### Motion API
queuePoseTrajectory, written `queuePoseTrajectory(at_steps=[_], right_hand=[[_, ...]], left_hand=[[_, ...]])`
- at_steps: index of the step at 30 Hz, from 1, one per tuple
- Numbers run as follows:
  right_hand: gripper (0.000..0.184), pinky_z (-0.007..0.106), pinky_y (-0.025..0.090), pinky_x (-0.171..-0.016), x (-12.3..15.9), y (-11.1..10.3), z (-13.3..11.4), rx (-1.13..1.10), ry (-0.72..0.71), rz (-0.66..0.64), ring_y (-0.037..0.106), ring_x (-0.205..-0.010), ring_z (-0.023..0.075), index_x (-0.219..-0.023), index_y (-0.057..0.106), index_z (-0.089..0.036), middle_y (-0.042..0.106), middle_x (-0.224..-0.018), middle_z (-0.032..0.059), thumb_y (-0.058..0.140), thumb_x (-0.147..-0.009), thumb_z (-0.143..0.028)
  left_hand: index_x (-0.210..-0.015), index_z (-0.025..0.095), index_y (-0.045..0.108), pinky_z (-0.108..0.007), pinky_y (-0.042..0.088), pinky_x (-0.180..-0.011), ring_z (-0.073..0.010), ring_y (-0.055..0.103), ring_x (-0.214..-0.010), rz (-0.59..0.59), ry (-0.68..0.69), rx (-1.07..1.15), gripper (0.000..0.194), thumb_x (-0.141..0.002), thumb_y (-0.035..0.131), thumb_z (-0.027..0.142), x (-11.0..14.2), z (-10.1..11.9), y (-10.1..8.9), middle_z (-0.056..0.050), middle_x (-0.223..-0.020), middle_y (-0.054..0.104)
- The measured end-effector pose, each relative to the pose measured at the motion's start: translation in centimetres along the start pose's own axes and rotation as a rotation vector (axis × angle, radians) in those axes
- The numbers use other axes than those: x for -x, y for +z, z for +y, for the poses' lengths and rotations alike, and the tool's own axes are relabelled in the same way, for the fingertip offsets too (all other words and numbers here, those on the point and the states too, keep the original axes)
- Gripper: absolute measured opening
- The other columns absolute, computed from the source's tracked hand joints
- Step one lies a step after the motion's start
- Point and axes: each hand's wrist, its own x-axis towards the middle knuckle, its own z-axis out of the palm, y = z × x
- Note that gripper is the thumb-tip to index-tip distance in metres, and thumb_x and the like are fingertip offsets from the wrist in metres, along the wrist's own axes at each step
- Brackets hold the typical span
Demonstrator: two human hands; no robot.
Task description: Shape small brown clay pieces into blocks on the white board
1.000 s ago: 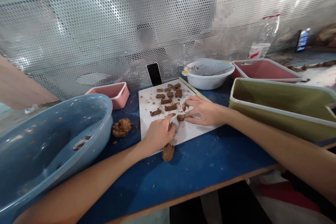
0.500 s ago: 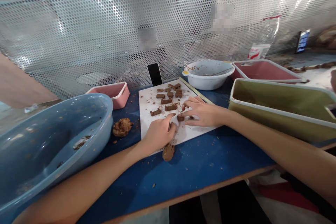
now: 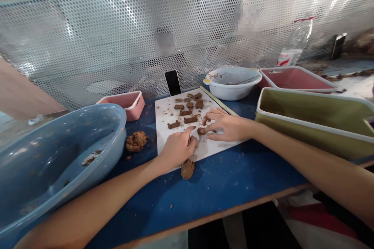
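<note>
A white board [image 3: 217, 144] lies on the blue table [image 3: 228, 186] with several small brown clay pieces [image 3: 187, 112] on it. My left hand [image 3: 177, 148] rests on the board's near edge, fingers curled, thumb and forefinger pressed near a small clay piece [image 3: 201, 130]. My right hand [image 3: 226, 124] lies over the board from the right, its fingertips pinching that same clay piece. A clay lump [image 3: 187, 169] sits at the board's near edge just below my left hand. Another rough clay lump [image 3: 136, 141] lies left of the board.
A large blue basin [image 3: 58, 155] stands at the left, a pink tray [image 3: 125, 103] behind it. A phone [image 3: 172, 82] leans on the perforated metal screen [image 3: 117, 39]. A white bowl [image 3: 232, 81], a red tray [image 3: 295, 78], a green tray [image 3: 312, 120] and a plastic bottle [image 3: 293, 42] are at the right.
Both hands stay nearly where they were; my right fingers have shifted slightly on the small clay piece. The lit screen far right has gone dark.
</note>
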Motion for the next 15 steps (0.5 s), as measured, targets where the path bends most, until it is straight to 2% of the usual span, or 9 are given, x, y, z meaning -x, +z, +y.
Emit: queuePoseTrajectory(at_steps=[3,6,8,12,13,15], right_hand=[[0.042,0.060,0.041,-0.115,-0.04,0.03,0.01,0.013,0.022,-0.007,0.056,-0.125,0.0338,-0.136,0.083,-0.031,0.068,-0.130,0.0141,0.059,-0.111,-0.057],[0.041,0.059,0.041,-0.114,-0.05,-0.14,-0.15,0.025,0.023,0.012,0.056,-0.122,0.0325,-0.120,0.088,-0.029,0.070,-0.125,0.0135,0.056,-0.113,-0.053],[0.039,0.057,0.041,-0.115,0.00,-0.21,-0.33,-0.003,0.001,0.013,0.056,-0.124,0.0317,-0.118,0.088,-0.030,0.069,-0.128,0.0128,0.056,-0.113,-0.053],[0.046,0.061,0.040,-0.117,0.03,0.15,-0.28,0.004,0.045,-0.022,0.054,-0.129,0.0345,-0.139,0.080,-0.032,0.066,-0.135,0.0139,0.057,-0.111,-0.060],[0.046,0.062,0.041,-0.117,0.02,0.26,-0.16,0.025,0.069,-0.022,0.054,-0.129,0.0352,-0.139,0.081,-0.032,0.066,-0.135,0.0143,0.056,-0.111,-0.060],[0.043,0.062,0.041,-0.115,-0.01,0.32,0.10,0.056,0.085,-0.002,0.055,-0.127,0.0352,-0.125,0.086,-0.030,0.067,-0.133,0.0150,0.056,-0.112,-0.058]], left_hand=[[-0.148,0.013,0.067,-0.032,0.053,-0.070,-0.0252,0.073,-0.071,0.003,-0.003,0.005,0.047,-0.108,0.049,0.030,0.00,0.01,-0.07,-0.006,-0.075,0.075],[-0.150,0.013,0.066,-0.033,0.053,-0.071,-0.0266,0.075,-0.074,0.003,0.004,-0.001,0.049,-0.108,0.048,0.030,-0.01,-0.16,0.05,-0.007,-0.079,0.078],[-0.150,0.014,0.067,-0.033,0.052,-0.070,-0.0266,0.075,-0.073,0.005,0.010,0.004,0.049,-0.108,0.048,0.030,-0.01,-0.31,0.18,-0.007,-0.079,0.078],[-0.151,0.014,0.066,-0.033,0.052,-0.070,-0.0262,0.074,-0.073,0.001,0.007,0.021,0.049,-0.108,0.049,0.030,0.01,-0.30,0.22,-0.006,-0.077,0.077],[-0.151,0.014,0.066,-0.033,0.053,-0.071,-0.0263,0.074,-0.073,0.001,0.003,0.021,0.049,-0.108,0.049,0.030,0.01,-0.23,0.17,-0.006,-0.077,0.077],[-0.152,0.013,0.066,-0.034,0.054,-0.072,-0.0265,0.075,-0.074,-0.002,-0.006,0.013,0.050,-0.108,0.049,0.030,0.01,-0.07,0.06,-0.007,-0.078,0.077]])
